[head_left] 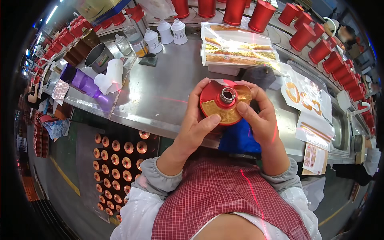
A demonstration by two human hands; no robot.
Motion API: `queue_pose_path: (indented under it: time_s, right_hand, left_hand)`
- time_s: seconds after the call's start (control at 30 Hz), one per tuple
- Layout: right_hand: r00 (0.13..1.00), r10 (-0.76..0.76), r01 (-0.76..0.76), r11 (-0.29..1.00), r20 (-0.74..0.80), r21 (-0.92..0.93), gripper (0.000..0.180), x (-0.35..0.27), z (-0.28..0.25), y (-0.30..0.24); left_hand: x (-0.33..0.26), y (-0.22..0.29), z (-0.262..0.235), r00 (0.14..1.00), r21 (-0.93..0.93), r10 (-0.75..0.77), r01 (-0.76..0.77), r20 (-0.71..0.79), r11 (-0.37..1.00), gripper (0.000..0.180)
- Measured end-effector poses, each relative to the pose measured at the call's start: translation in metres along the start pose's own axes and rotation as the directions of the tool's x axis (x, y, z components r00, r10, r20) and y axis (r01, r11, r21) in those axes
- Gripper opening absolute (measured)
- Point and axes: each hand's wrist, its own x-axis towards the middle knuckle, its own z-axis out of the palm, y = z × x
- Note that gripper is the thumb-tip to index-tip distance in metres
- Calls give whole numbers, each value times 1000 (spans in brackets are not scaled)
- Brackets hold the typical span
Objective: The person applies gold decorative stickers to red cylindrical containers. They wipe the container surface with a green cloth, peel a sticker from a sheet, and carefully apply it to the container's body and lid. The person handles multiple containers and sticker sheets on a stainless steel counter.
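A red bottle (209, 93) is held over the metal table's front edge, its round top turned up towards me. It has a silver threaded neck with a dark opening. A gold embossed foil sticker (221, 115) curves around the neck on the shoulder, and its right part bulges out past the bottle's rim. My left hand (195, 124) is closed around the bottle's left side, with the thumb lying on the sticker's lower edge. From the right, my right hand (262, 116) grips the bottle and sticker, its thumb pressed on the gold. The bottle's lower body is mostly hidden.
Sheets of gold stickers (240, 48) lie beyond my hands, with cut sheets (302, 96) at right. Several red bottles (262, 16) line a conveyor behind. A purple bottle (82, 82), a grey pot (99, 58) and white containers (179, 32) stand left. Copper-topped bottles (116, 160) fill the lower left.
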Motion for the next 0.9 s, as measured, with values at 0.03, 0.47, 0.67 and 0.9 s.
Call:
queue_pose_path:
  time_s: [0.03,0.47,0.67,0.9]
  right_hand:
    - [1000,4,-4,1000,-1,7,19,0,0,0]
    - [999,44,-44,999,-12,6,19,0,1,-2]
    - [996,94,-93,991,-6,97,19,0,1,-1]
    - [991,135,-134,974,10,180,26,-2,-2,4]
  left_hand:
    - [0,-1,0,1000,1,7,-7,6,1000,78]
    - [2,-3,5,998,-15,17,-18,-60,1000,84]
    - [2,-2,8,997,13,4,-3,-78,1000,87]
    - [3,-4,1,999,-54,38,-37,25,998,83]
